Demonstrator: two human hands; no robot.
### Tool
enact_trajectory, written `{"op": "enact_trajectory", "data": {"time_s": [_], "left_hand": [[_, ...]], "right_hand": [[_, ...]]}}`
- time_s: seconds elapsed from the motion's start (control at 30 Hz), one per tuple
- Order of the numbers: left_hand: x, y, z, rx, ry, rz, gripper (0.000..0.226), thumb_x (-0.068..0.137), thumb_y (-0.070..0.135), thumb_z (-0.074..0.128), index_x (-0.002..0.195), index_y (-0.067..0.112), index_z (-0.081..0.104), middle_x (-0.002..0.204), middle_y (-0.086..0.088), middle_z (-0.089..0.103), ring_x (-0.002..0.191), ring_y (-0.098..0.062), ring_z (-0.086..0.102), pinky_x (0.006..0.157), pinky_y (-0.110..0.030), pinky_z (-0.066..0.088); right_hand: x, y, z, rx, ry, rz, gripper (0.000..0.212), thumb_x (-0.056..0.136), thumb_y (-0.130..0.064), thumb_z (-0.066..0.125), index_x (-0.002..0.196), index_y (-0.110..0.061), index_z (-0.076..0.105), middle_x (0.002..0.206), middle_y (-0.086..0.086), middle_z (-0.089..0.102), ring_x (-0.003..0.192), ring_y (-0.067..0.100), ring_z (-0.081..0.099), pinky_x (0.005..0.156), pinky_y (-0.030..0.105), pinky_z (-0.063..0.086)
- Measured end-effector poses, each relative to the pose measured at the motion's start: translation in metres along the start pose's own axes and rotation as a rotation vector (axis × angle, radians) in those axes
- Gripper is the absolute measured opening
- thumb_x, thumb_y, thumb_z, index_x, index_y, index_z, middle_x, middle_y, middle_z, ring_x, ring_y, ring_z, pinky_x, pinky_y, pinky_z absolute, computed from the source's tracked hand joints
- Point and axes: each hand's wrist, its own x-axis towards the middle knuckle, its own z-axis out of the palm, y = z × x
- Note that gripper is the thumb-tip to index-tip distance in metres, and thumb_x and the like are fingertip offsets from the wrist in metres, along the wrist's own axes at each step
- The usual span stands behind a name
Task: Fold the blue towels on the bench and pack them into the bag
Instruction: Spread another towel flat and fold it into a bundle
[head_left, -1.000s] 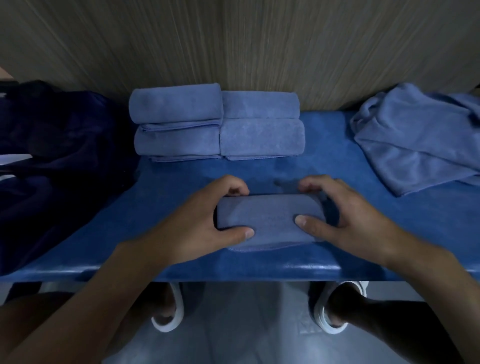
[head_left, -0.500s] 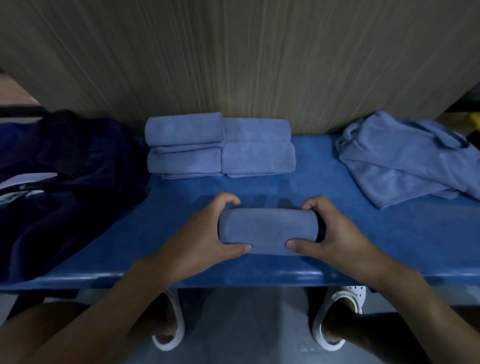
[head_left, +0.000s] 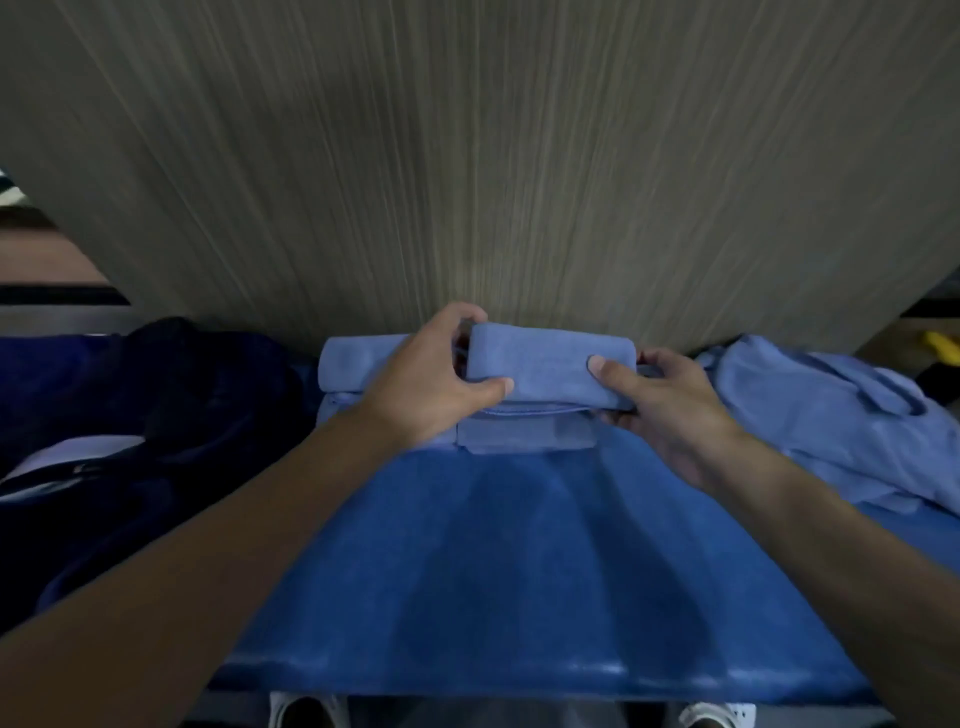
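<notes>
In the head view, both hands hold a folded towel (head_left: 550, 371) atop the right side of the stack (head_left: 524, 436) of folded towels, which sits at the worktop's (head_left: 519, 571) far edge against the wall (head_left: 467, 156). The left hand (head_left: 431, 384) grips the towel's left end, fingers (head_left: 498, 387) curled round it. The right hand (head_left: 670, 410) grips the right end likewise. A dark bag (head_left: 156, 395) lies left of the stack, and a heap (head_left: 831, 415) of loose towels lies right of it.
</notes>
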Motion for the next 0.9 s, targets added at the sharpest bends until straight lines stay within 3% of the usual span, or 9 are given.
{"op": "enact_trajectory", "data": {"time_s": [0.07, 0.13, 0.2, 0.3, 0.37, 0.47, 0.57, 0.7, 0.9], "left_hand": [[0.015, -0.005, -0.002, 0.043, 0.000, 0.006, 0.055, 0.068, 0.046, 0.080, 0.113, 0.038, 0.050, 0.100, 0.017, 0.063, 0.100, -0.002, 0.061, 0.099, -0.039, 0.047], [0.026, -0.012, -0.003, 0.133, 0.010, 0.006, 0.054, 0.066, 0.056, 0.074, 0.111, 0.046, 0.047, 0.104, 0.019, 0.063, 0.108, -0.003, 0.057, 0.112, -0.034, 0.026], [0.033, -0.021, -0.004, 0.235, 0.033, -0.004, 0.050, 0.073, 0.053, 0.075, 0.113, 0.045, 0.046, 0.108, 0.018, 0.062, 0.113, -0.004, 0.053, 0.102, -0.025, 0.011], [0.035, -0.032, 0.000, 0.371, 0.045, 0.039, 0.049, 0.078, 0.053, 0.071, 0.118, 0.041, 0.046, 0.114, 0.018, 0.056, 0.115, -0.006, 0.048, 0.101, -0.029, 0.012], [0.036, -0.041, 0.004, 0.427, 0.040, 0.063, 0.051, 0.079, 0.055, 0.069, 0.122, 0.039, 0.047, 0.120, 0.016, 0.050, 0.119, -0.007, 0.045, 0.103, -0.032, 0.015], [0.036, -0.049, 0.008, 0.509, 0.061, 0.094, 0.055, 0.081, 0.058, 0.065, 0.127, 0.036, 0.048, 0.124, 0.016, 0.050, 0.120, -0.007, 0.046, 0.104, -0.034, 0.016], [0.037, -0.051, 0.011, 0.602, 0.053, 0.105, 0.060, 0.082, 0.064, 0.059, 0.132, 0.035, 0.045, 0.131, 0.017, 0.052, 0.124, -0.006, 0.045, 0.104, -0.037, 0.014], [0.037, -0.052, 0.013, 0.607, 0.078, 0.080, 0.056, 0.087, 0.068, 0.048, 0.133, 0.036, 0.049, 0.135, 0.019, 0.050, 0.128, -0.004, 0.041, 0.102, -0.034, 0.008], [0.034, -0.052, 0.010, 0.675, 0.059, 0.076, 0.050, 0.089, 0.061, 0.052, 0.131, 0.035, 0.050, 0.133, 0.016, 0.050, 0.126, -0.008, 0.041, 0.102, -0.035, 0.011]], "right_hand": [[0.016, -0.003, 0.002, 0.023, -0.024, 0.032, 0.044, 0.082, -0.021, 0.077, 0.114, 0.002, 0.058, 0.103, 0.014, 0.069, 0.089, 0.023, 0.069, 0.071, 0.033, 0.057], [0.030, -0.002, 0.005, 0.033, -0.033, 0.055, 0.044, 0.082, -0.022, 0.076, 0.115, 0.002, 0.060, 0.106, 0.016, 0.069, 0.088, 0.024, 0.069, 0.068, 0.030, 0.055], [0.041, 0.000, 0.009, 0.005, -0.038, 0.052, 0.042, 0.082, -0.023, 0.076, 0.113, 0.002, 0.062, 0.105, 0.016, 0.070, 0.087, 0.023, 0.069, 0.070, 0.031, 0.055], [0.049, 0.005, 0.014, -0.210, -0.024, -0.037, 0.022, 0.083, -0.025, 0.075, 0.097, -0.010, 0.069, 0.095, 0.006, 0.074, 0.084, 0.015, 0.069, 0.068, 0.021, 0.055], [0.053, 0.010, 0.015, -0.350, -0.033, -0.071, 0.019, 0.085, -0.029, 0.073, 0.096, -0.014, 0.068, 0.093, 0.000, 0.072, 0.086, 0.013, 0.068, 0.066, 0.018, 0.053], [0.056, 0.018, 0.010, -0.468, -0.034, -0.131, 0.046, 0.081, -0.040, 0.075, 0.118, -0.018, 0.060, 0.110, -0.004, 0.065, 0.100, 0.011, 0.062, 0.078, 0.022, 0.049], [0.050, 0.019, 0.008, -0.496, -0.085, -0.214, 0.062, 0.080, -0.034, 0.077, 0.134, -0.026, 0.048, 0.122, -0.010, 0.053, 0.107, 0.003, 0.053, 0.083, 0.015, 0.044], [0.051, 0.024, 0.008, -0.619, -0.116, -0.307, 0.064, 0.081, -0.030, 0.077, 0.138, -0.023, 0.048, 0.133, -0.004, 0.050, 0.121, 0.012, 0.047, 0.101, 0.029, 0.043], [0.056, 0.027, 0.009, -0.683, -0.104, -0.304, 0.066, 0.076, -0.038, 0.079, 0.134, -0.030, 0.048, 0.131, -0.004, 0.049, 0.119, 0.015, 0.047, 0.105, 0.045, 0.042]]}}
